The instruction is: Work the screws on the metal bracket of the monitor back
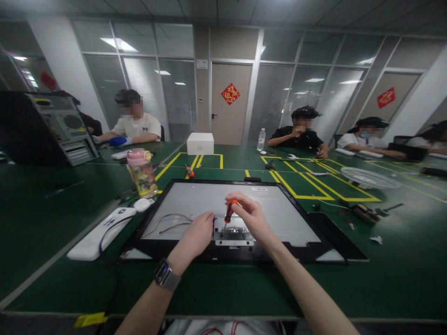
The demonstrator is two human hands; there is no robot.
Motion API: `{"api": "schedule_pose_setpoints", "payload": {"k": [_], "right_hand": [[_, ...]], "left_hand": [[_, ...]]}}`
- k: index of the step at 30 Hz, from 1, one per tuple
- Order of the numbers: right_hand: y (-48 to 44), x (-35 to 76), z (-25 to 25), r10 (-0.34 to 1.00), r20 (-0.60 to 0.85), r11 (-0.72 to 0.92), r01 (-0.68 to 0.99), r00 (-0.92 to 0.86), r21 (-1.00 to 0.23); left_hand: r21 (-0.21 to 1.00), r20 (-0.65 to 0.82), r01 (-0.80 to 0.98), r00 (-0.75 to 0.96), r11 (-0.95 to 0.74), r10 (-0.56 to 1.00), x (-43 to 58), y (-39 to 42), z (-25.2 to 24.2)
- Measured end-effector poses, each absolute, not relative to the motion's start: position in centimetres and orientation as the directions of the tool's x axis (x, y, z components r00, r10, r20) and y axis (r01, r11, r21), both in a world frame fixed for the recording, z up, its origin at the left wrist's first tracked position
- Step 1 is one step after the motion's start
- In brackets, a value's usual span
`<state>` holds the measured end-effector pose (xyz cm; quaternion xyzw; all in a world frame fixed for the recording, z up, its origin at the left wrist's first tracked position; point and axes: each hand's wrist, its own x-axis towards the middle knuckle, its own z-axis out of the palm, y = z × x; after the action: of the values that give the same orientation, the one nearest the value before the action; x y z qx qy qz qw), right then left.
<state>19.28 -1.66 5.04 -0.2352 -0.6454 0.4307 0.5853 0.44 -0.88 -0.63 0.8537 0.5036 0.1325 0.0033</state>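
A flat monitor panel (pixel 279 209) lies face down on the green table, its grey metal back up and a black frame around it. Near its front edge sits a small metal circuit board cover (pixel 233 236). My right hand (pixel 249 215) is closed on a small orange-handled screwdriver (pixel 229 210), held upright with its tip down at the cover. My left hand (pixel 195 235), with a watch on the wrist, rests on the panel just left of the cover, fingers curled; what it pinches is hidden. Thin coloured wires (pixel 167 221) run across the panel to the left.
A pink-lidded bottle (pixel 141 173) and a white power strip (pixel 101 232) stand left of the panel. A computer case (pixel 52 128) is far left, a white box (pixel 200 143) at the back, a fan grille (pixel 368 177) at right. Several people sit across the table.
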Motion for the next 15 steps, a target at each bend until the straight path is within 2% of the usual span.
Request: {"api": "schedule_pose_setpoints", "payload": {"k": [7, 15], "right_hand": [[-2.12, 19.69, 5.72, 0.802, 0.505, 0.473, -0.177, -0.318, -0.863], [-1.69, 19.83, 5.48, 0.796, 0.542, 0.518, -0.160, -0.269, -0.840]], "left_hand": [[0.140, 0.259, 0.852, 0.460, -0.504, 0.849, 0.21, -0.59, -1.26], [0.138, 0.284, 0.839, 0.475, -0.526, 0.833, 0.13, -0.56, -1.35]]}}
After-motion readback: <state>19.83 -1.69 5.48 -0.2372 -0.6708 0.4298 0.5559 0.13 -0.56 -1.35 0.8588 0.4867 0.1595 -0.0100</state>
